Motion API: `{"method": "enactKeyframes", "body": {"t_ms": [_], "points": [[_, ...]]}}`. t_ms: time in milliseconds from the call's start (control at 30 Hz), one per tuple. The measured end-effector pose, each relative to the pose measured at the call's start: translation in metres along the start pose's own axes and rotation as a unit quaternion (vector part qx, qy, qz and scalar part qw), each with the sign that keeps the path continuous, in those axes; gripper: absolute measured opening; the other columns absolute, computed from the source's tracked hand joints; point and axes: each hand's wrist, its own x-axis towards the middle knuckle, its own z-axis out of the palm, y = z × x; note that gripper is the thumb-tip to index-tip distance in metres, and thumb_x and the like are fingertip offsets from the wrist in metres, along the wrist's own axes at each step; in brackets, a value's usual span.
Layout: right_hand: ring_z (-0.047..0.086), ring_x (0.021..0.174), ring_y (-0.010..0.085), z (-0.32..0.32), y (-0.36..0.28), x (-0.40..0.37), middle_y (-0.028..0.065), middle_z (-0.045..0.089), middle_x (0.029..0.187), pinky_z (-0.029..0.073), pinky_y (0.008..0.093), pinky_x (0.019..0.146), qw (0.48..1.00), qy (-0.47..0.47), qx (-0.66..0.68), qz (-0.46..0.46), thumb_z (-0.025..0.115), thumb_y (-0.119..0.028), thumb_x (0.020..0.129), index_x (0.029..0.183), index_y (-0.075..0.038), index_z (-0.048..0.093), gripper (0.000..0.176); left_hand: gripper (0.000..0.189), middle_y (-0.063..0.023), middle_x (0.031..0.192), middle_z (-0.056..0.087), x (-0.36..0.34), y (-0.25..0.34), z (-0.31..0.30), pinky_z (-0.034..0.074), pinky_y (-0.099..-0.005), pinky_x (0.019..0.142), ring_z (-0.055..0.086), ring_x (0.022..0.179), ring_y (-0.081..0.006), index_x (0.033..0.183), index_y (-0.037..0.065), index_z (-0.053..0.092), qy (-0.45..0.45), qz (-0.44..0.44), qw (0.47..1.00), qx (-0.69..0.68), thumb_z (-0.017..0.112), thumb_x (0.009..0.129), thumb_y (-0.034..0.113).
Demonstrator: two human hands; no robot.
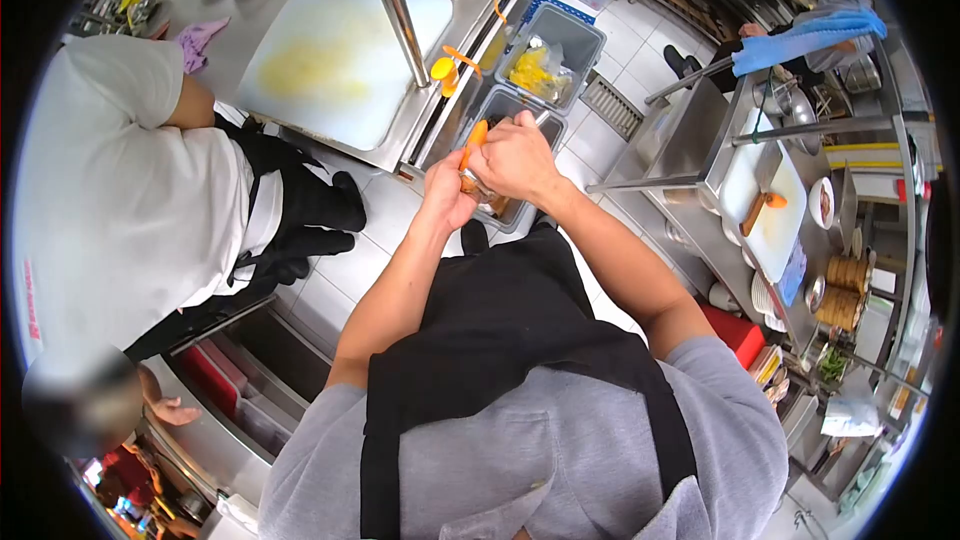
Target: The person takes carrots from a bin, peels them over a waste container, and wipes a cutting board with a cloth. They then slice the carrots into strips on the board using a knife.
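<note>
An orange carrot (477,135) slants between my two hands, over a grey bin (503,100). My left hand (447,192) is closed around its lower end. My right hand (515,157) is closed beside the carrot, with a metal-coloured tool (542,118) partly showing past the fingers; most of that tool is hidden. Orange pieces (447,74) lie at the edge of the steel counter, just up and left of my hands. Dark contents and some peelings show inside the bin beneath my hands.
A person in a white shirt (140,170) stands at the left, by a white cutting board (335,60). A second bin (583,38) holds a bag with yellow scraps. At the right, a knife (765,190) and a carrot piece (775,200) lie on another board (785,225).
</note>
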Motion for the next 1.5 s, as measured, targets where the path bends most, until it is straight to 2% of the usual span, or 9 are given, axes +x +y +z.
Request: {"method": "enactKeyframes", "body": {"t_ms": [333, 500, 633, 700, 867, 1200, 1300, 1400, 1500], "points": [[0.064, 0.062, 0.0302, -0.013, 0.101, 0.047, 0.0124, 0.068, 0.063, 0.040, 0.0455, 0.084, 0.983, -0.008, -0.128, 0.130, 0.048, -0.031, 0.096, 0.063, -0.005, 0.069, 0.047, 0.033, -0.0122, 0.099, 0.065, 0.014, -0.013, -0.012, 0.053, -0.0321, 0.070, 0.062, 0.080, -0.0185, 0.124, -0.003, 0.057, -0.078, 0.038, 0.992, 0.091, 0.044, 0.107, 0.022], [0.064, 0.067, 0.0265, -0.015, 0.069, 0.021, 0.0079, 0.067, 0.063, 0.039, 0.0450, 0.082, 0.996, -0.018, -0.016, -0.081, 0.050, -0.028, 0.095, 0.058, -0.008, 0.065, 0.045, 0.033, -0.0126, 0.108, 0.064, 0.041, -0.024, 0.011, 0.054, -0.0317, 0.071, 0.063, 0.086, -0.0190, 0.121, -0.002, 0.058, -0.006, 0.039, 0.998, 0.056, 0.041, 0.108, 0.023], [0.064, 0.067, 0.0260, -0.011, 0.094, 0.031, 0.0081, 0.067, 0.064, 0.040, 0.0444, 0.082, 0.995, -0.036, 0.061, -0.075, 0.050, -0.029, 0.095, 0.057, -0.008, 0.066, 0.046, 0.028, -0.0129, 0.103, 0.062, 0.041, -0.029, 0.052, 0.053, -0.0328, 0.071, 0.061, 0.081, -0.0210, 0.119, 0.000, 0.057, 0.109, 0.056, 0.989, -0.086, 0.042, 0.107, 0.021], [0.065, 0.067, 0.0281, -0.013, 0.123, 0.057, 0.0101, 0.069, 0.067, 0.040, 0.0453, 0.084, 0.995, -0.060, 0.012, -0.078, 0.048, -0.030, 0.095, 0.060, -0.007, 0.068, 0.047, 0.029, -0.0122, 0.098, 0.062, 0.049, -0.038, 0.035, 0.051, -0.0302, 0.072, 0.059, 0.080, -0.0181, 0.120, -0.002, 0.056, -0.047, 0.065, 0.996, -0.025, 0.043, 0.107, 0.021], [0.068, 0.070, 0.0324, -0.008, 0.188, 0.105, 0.0174, 0.071, 0.072, 0.041, 0.0481, 0.087, 0.995, -0.047, -0.085, 0.000, 0.045, -0.033, 0.097, 0.065, -0.004, 0.072, 0.051, 0.045, -0.0085, 0.096, 0.061, 0.043, -0.048, 0.057, 0.050, -0.0290, 0.072, 0.058, 0.082, -0.0147, 0.141, -0.004, 0.050, -0.044, 0.101, 0.994, -0.005, 0.044, 0.107, 0.025], [0.063, 0.067, 0.0275, -0.029, 0.131, 0.048, 0.0091, 0.064, 0.062, 0.041, 0.0450, 0.081, 0.961, -0.075, 0.138, -0.226, 0.052, -0.029, 0.094, 0.058, -0.006, 0.066, 0.045, 0.032, -0.0107, 0.109, 0.065, 0.060, -0.057, 0.089, 0.053, -0.0341, 0.078, 0.062, 0.088, -0.0207, 0.120, 0.003, 0.056, 0.102, 0.150, 0.971, -0.154, 0.042, 0.108, 0.029], [0.063, 0.068, 0.0273, -0.023, 0.146, 0.069, 0.0090, 0.066, 0.063, 0.041, 0.0442, 0.081, 0.969, -0.030, 0.070, -0.234, 0.052, -0.029, 0.094, 0.056, -0.006, 0.066, 0.047, 0.032, -0.0116, 0.108, 0.063, 0.055, -0.066, 0.088, 0.052, -0.0349, 0.078, 0.061, 0.087, -0.0203, 0.122, 0.003, 0.055, 0.125, 0.158, 0.971, -0.131, 0.040, 0.108, 0.028], [0.066, 0.069, 0.0291, -0.013, 0.171, 0.105, 0.0129, 0.069, 0.068, 0.041, 0.0458, 0.082, 0.982, -0.046, -0.017, -0.185, 0.049, -0.032, 0.095, 0.061, -0.005, 0.070, 0.048, 0.040, -0.0106, 0.100, 0.061, 0.053, -0.074, 0.069, 0.051, -0.0329, 0.077, 0.057, 0.083, -0.0177, 0.139, 0.002, 0.051, -0.019, 0.127, 0.986, -0.104, 0.042, 0.108, 0.025], [0.069, 0.073, 0.0301, -0.019, 0.187, 0.128, 0.0148, 0.071, 0.069, 0.040, 0.0480, 0.086, 0.992, -0.065, -0.038, -0.106, 0.045, -0.034, 0.097, 0.062, -0.006, 0.071, 0.052, 0.034, -0.0133, 0.097, 0.063, 0.049, -0.076, 0.073, 0.053, -0.0328, 0.073, 0.060, 0.081, -0.0199, 0.126, 0.001, 0.056, -0.014, 0.148, 0.984, -0.095, 0.044, 0.108, 0.027]]}}
